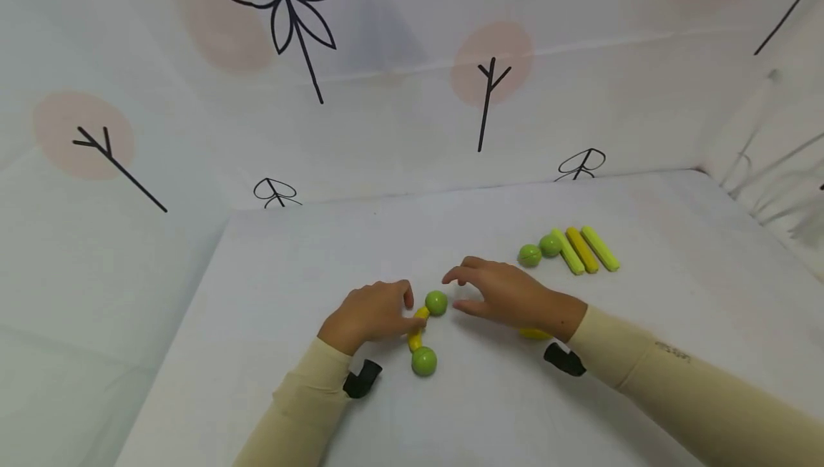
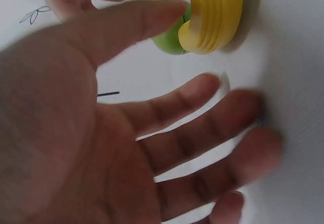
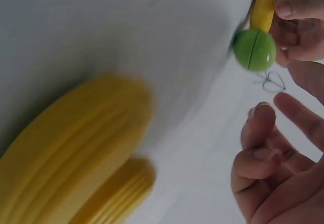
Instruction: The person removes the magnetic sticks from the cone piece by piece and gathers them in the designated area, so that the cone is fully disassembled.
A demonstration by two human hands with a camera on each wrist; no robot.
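Note:
A curved, ribbed yellow rod (image 1: pixel 415 339) lies on the white cloth, with one green ball (image 1: pixel 436 302) at its far end and another green ball (image 1: pixel 424 361) at its near end. My left hand (image 1: pixel 373 315) is beside it; the thumb touches or overlaps the rod (image 2: pixel 217 14) in the left wrist view, and the other fingers are spread and bent loosely. To the right of the far ball hovers my right hand (image 1: pixel 505 292), fingers loosely bent, nothing held. Partly hidden under the right wrist are curved yellow rods (image 1: pixel 535 334), two of them showing in the right wrist view.
At the back right, two green balls (image 1: pixel 530 255) sit beside three straight rods: a yellow one (image 1: pixel 582 249) between two lime ones (image 1: pixel 600 248). White cloth (image 1: pixel 309 252) covers the table. Printed fabric walls (image 1: pixel 399 138) rise behind it and at the left.

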